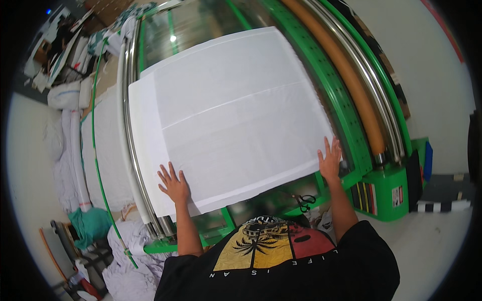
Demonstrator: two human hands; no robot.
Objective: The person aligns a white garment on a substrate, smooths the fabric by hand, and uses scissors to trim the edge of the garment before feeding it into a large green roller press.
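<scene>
A large sheet of white fabric (241, 124) with a crease across its middle lies over white paper (145, 113), which shows along the left side. Both rest on the glass top (196, 30) of a green-framed roller machine. My left hand (175, 184) is flat with fingers spread near the fabric's front left corner, touching the white layers. On the front right corner lies my right hand (330, 158), its fingers apart. Neither hand grasps anything. Dark-handled scissors (305, 201) lie on the machine between my body and the fabric, nearer my right hand.
Right of the fabric run an orange-brown roller (346, 82) and steel bars (371, 90). More steel rollers (131, 143) border the left side, beside a thin green rod (95, 146). White cloth (130, 256) is heaped at the lower left, near a teal cloth bundle (90, 225).
</scene>
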